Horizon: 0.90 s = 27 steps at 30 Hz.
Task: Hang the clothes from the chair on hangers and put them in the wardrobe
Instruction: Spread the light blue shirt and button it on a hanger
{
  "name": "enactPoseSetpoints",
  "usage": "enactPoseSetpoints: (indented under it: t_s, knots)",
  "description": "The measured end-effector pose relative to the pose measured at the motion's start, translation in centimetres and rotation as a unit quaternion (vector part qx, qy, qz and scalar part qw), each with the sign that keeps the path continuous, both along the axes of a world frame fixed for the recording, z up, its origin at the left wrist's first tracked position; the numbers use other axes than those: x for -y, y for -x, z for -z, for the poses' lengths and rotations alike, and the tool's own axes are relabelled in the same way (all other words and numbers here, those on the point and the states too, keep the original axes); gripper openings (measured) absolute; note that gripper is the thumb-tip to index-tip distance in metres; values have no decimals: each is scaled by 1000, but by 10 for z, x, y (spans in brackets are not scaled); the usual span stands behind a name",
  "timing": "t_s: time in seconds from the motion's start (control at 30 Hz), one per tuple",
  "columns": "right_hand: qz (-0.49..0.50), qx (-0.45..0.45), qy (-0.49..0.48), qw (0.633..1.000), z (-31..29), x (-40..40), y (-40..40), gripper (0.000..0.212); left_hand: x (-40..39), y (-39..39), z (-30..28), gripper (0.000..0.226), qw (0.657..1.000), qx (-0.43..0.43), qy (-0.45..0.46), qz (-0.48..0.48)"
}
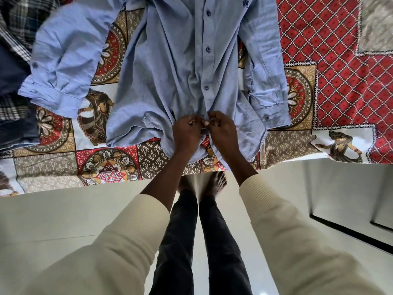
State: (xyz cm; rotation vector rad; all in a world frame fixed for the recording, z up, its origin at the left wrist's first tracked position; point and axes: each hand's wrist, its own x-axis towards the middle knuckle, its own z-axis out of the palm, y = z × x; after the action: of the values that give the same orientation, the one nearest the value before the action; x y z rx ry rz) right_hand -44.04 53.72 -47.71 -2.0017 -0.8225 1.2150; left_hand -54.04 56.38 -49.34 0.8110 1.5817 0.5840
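A light blue button-up shirt point(170, 67) lies flat, front up, on a patterned bedspread point(110, 167), its hem toward me and both sleeves spread out. Dark buttons run down its placket. My left hand point(187, 130) and my right hand point(221, 128) meet at the lowest part of the placket near the hem, each pinching one edge of the fabric, fingertips almost touching. No hanger shows; the collar lies beyond the top edge of the view.
A pile of other clothes, plaid and dark navy point(14, 67), lies at the left on the bed. A grey furry blanket point(376, 24) sits at the top right. Pale tiled floor point(63, 220) lies under my bare feet, with a dark-edged panel point(350, 233) at right.
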Motion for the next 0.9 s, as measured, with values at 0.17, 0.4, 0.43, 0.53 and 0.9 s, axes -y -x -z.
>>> enactPoseSetpoints:
  t_s: [0.17, 0.4, 0.43, 0.53, 0.9]
  knots:
    - [119, -184, 9, 976, 3, -1, 2, 16, -2, 4, -10, 13, 995, 68, 31, -64]
    - [113, -128, 24, 985, 6, 0, 8, 8, 3, 6, -4, 6, 996, 64, 28, -56]
    - [110, -129, 27, 985, 9, 1, 8, 8, 4, 5, -5, 6, 996, 69, 27, -58]
    - [121, -133, 29, 983, 10, 1, 8, 9, 5, 2, -2, 8, 995, 60, 29, -69]
    - [187, -250, 21, 950, -2, 0, 0, 12, 2, -5, 8, 13, 994, 23, 52, -92]
